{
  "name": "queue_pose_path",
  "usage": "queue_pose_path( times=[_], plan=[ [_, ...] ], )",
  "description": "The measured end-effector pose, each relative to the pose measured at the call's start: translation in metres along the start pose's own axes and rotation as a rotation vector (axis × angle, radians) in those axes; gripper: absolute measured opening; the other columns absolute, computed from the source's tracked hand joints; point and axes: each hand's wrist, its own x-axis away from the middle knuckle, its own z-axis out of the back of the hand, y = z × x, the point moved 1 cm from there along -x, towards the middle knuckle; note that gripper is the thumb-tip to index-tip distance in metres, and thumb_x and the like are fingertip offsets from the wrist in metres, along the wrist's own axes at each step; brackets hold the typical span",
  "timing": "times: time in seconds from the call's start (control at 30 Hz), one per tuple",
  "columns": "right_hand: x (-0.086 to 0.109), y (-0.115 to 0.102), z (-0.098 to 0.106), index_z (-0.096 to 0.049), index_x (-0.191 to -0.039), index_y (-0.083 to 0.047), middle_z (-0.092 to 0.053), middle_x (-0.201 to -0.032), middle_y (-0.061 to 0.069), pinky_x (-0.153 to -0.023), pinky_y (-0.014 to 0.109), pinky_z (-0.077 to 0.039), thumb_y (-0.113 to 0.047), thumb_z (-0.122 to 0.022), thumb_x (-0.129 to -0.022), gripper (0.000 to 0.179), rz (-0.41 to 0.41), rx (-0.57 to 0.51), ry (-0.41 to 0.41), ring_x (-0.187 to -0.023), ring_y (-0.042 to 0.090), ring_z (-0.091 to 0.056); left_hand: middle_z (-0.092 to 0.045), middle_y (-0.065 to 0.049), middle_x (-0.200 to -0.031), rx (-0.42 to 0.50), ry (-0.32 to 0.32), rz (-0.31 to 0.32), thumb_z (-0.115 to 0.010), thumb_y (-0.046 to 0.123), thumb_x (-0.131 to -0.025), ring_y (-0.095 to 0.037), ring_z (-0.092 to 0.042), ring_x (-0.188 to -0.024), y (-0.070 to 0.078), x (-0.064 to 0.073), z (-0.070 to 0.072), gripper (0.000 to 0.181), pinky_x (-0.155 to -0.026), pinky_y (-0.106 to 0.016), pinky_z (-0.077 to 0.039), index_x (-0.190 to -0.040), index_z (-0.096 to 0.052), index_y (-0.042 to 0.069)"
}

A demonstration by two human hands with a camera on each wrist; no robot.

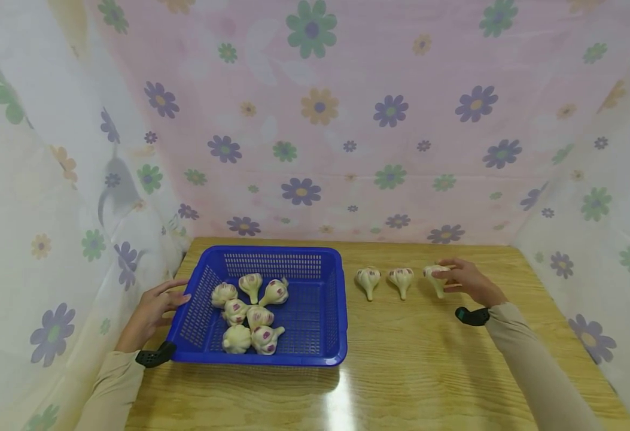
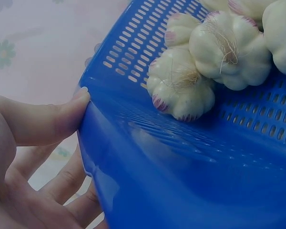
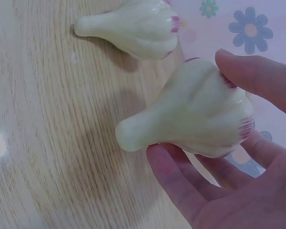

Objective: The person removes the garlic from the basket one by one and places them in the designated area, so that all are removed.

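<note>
My right hand (image 1: 469,281) pinches a white garlic bulb (image 3: 195,109) with purple streaks, thumb on one side and fingers on the other. In the right wrist view its stem points left, and a shadow shows on the wood beside it. Two more garlic bulbs, the middle one (image 1: 401,281) and the left one (image 1: 368,281), lie in line with it, stems toward me. At the left, my left hand (image 1: 152,311) grips the side rim of a blue plastic basket (image 1: 343,305), with the thumb (image 2: 52,117) on the rim and the fingers against the outside. Several garlic bulbs (image 1: 236,312) sit in the basket's left half.
The light wooden table (image 1: 401,371) extends in front of the bulbs and to the right. A flower-printed cloth (image 1: 315,149) hangs behind the table and along both sides. Each wrist carries a black device, the left one (image 1: 155,355) close to the basket's near left corner.
</note>
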Motion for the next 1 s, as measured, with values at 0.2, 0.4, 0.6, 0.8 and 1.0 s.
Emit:
queue_pose_path(
  times=[0.2,0.4,0.6,0.8,1.0],
  plan=[
    [-0.005,0.007,-0.003,-0.022,-0.144,0.007,-0.034,-0.137,0.031,-0.097,0.056,-0.038,-0.033,-0.059,-0.094,0.074,-0.001,0.016,0.011,-0.117,0.046,-0.045,-0.061,-0.003,-0.105,0.014,0.008,-0.007,-0.062,0.028,-0.091,-0.019,-0.057,-0.091,0.0,-0.002,0.001,0.058,-0.075,-0.037,-0.051,-0.142,-0.041,0.01],
    [-0.012,0.015,-0.004,-0.025,-0.143,0.007,-0.041,-0.13,0.028,-0.092,0.052,-0.043,-0.032,-0.061,-0.093,0.073,-0.026,0.013,0.035,-0.102,0.039,-0.053,-0.056,-0.011,-0.119,0.006,0.014,-0.003,-0.063,0.029,-0.091,-0.018,-0.059,-0.092,0.001,-0.001,0.0,0.059,-0.075,-0.037,-0.052,-0.142,-0.042,0.011],
    [-0.013,0.02,-0.005,-0.026,-0.143,0.007,-0.047,-0.119,0.022,-0.085,0.049,-0.048,-0.03,-0.062,-0.092,0.072,-0.038,0.011,0.067,-0.089,0.038,-0.054,-0.054,-0.014,-0.126,0.011,0.006,0.007,-0.065,0.029,-0.09,-0.017,-0.059,-0.093,0.0,-0.001,-0.001,0.061,-0.076,-0.037,-0.052,-0.143,-0.041,0.012],
    [-0.012,0.019,-0.008,-0.027,-0.142,0.008,-0.046,-0.121,0.023,-0.086,0.05,-0.047,-0.031,-0.061,-0.093,0.071,-0.028,0.019,0.086,-0.09,0.039,-0.054,-0.058,-0.008,-0.116,0.02,0.017,0.002,-0.064,0.028,-0.091,-0.015,-0.06,-0.089,0.0,-0.002,-0.002,0.058,-0.074,-0.036,-0.052,-0.142,-0.042,0.01],
    [-0.014,0.018,-0.01,-0.025,-0.142,0.009,-0.047,-0.118,0.023,-0.085,0.05,-0.047,-0.031,-0.06,-0.093,0.072,-0.023,0.032,0.083,-0.089,0.038,-0.055,-0.059,-0.005,-0.112,0.024,0.016,0.01,-0.065,0.029,-0.09,-0.016,-0.061,-0.088,-0.001,-0.003,-0.001,0.059,-0.074,-0.036,-0.052,-0.141,-0.043,0.01]
  ],
)
